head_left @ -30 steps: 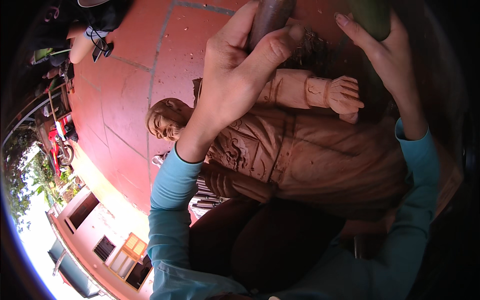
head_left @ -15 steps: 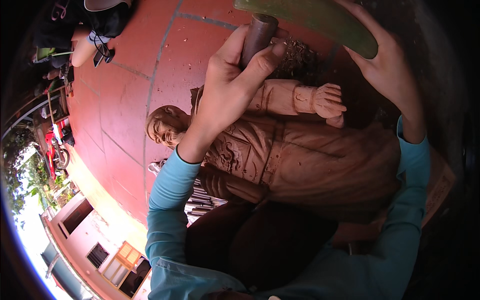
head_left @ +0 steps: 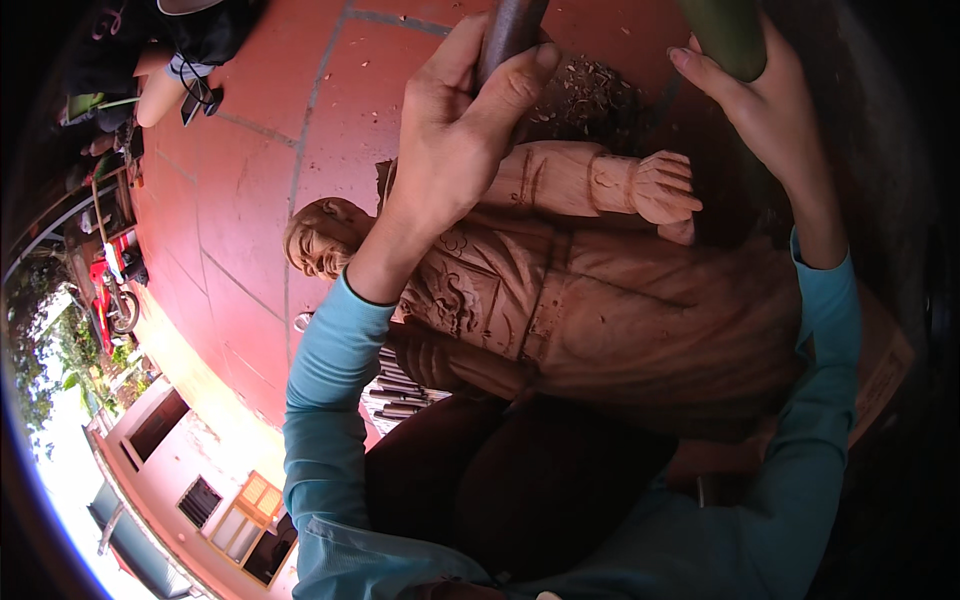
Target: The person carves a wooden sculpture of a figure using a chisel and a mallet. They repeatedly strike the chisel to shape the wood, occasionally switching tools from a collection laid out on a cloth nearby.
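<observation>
A carved reddish-brown wooden statue [head_left: 640, 310] of a bearded robed figure lies on its back across my lap area, its head to the left. My left hand [head_left: 450, 135], above the statue's chest and near arm, is closed around the dark round handle of a chisel [head_left: 512, 38]; its blade does not show. At the upper right, my right hand [head_left: 765, 125] grips a smooth green club-like mallet [head_left: 726, 40], whose far end runs out of the picture. Mallet and chisel are apart.
Wood chips [head_left: 590, 95] lie heaped on the red tiled floor [head_left: 235, 200] beyond the statue. Several metal carving tools [head_left: 405, 390] lie by my left knee. Another person's leg [head_left: 155, 92] shows at the upper left. A red motorbike [head_left: 112, 290] stands farther off.
The mallet has swung from above the chisel's top to the upper right, away from it. My left hand with the chisel has shifted slightly up and left.
</observation>
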The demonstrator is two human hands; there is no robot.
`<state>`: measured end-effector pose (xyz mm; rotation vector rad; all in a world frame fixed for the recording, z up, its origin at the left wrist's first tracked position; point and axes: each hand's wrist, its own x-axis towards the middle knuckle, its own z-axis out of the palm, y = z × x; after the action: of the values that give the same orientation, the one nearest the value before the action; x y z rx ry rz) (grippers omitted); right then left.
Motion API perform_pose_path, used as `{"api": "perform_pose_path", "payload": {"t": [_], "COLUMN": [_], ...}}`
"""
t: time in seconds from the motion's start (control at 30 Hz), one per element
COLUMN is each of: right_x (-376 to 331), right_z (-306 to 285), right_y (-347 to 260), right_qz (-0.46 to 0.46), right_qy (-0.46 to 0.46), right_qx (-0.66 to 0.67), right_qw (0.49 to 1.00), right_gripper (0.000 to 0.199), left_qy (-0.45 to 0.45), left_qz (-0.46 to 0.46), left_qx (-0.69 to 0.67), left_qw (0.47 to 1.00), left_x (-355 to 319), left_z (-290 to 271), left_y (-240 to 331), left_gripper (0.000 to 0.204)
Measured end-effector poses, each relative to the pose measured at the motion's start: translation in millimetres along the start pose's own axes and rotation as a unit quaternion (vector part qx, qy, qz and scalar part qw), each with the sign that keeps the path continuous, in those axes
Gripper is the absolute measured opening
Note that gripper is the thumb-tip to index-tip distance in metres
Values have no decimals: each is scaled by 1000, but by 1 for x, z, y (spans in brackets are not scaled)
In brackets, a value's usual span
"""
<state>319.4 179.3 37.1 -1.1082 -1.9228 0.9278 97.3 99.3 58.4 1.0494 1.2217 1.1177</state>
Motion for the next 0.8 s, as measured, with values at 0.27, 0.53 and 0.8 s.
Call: {"api": "perform_pose_path", "payload": {"t": [0.27, 0.53, 0.8], "right_x": [1, 2, 2], "right_z": [6, 5, 2], "right_y": [-22, -19, -5], "right_qz": [116, 148, 119], "right_qy": [64, 68, 36], "right_qx": [92, 142, 203], "right_qw": [987, 976, 971], "right_gripper": [42, 44, 43], "left_qy": [18, 85, 94], "left_qz": [51, -2, 11], "left_qx": [39, 71, 59], "left_qw": [998, 994, 994], "left_x": [-1, -2, -1], "left_z": [8, 7, 9], "left_y": [-6, -5, -5], "left_gripper": [24, 18, 17]}}
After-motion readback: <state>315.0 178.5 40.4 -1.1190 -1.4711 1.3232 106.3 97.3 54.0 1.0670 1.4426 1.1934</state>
